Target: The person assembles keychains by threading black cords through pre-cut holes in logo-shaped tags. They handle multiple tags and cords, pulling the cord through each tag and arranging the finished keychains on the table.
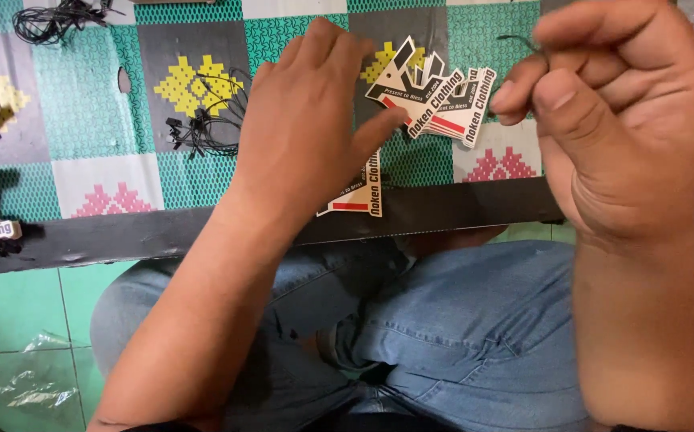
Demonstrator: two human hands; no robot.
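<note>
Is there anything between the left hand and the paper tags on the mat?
Nothing visible. The left hand already rests on the paper tags, its fingertip touching the fanned stack. The right hand pinches a thin black string apart, above.

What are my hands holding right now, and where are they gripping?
Right hand pinches a thin black cord near its end; left hand just presses on paper tags.

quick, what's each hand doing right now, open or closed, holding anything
Left hand: open, palm down, fingers resting on the hang tags, gripping nothing.
Right hand: closed, pinching a thin black tag string between thumb and forefinger.
</note>
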